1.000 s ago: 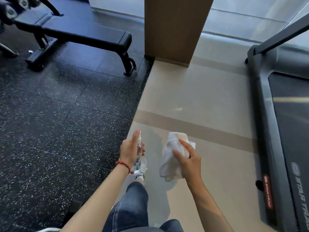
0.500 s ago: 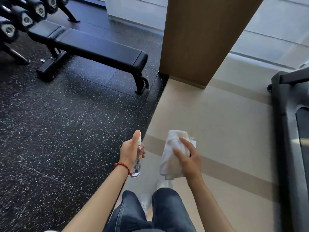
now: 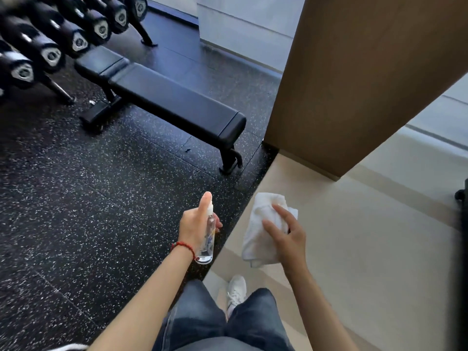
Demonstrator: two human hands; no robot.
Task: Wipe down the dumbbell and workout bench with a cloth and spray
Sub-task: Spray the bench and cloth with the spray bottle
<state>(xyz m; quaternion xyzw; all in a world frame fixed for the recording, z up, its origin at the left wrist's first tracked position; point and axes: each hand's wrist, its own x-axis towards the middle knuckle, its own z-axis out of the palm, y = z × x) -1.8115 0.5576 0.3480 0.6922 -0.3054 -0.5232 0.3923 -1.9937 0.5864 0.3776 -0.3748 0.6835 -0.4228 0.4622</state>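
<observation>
Fingers of left hand (image 3: 195,228) grip spray bottle (image 3: 207,245), right hand (image 3: 287,236) cloth (image 3: 260,234); bench (image 3: 174,102), pillar (image 3: 354,79) ahead.

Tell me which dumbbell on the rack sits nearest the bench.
The dumbbell whose hexagonal end hangs just left of the bench head pad; the others sit farther along the rack.

Both forearms are bare, with no sleeves in view. A thin red beaded bracelet (image 3: 182,247) circles the wrist just behind the left hand (image 3: 195,225); the right hand (image 3: 287,236) carries no ring or band on its fingers or wrist. Below the fingers, blue denim jeans (image 3: 202,317) cover both legs. One white lace-up sneaker (image 3: 236,290) shows between the knees.
</observation>
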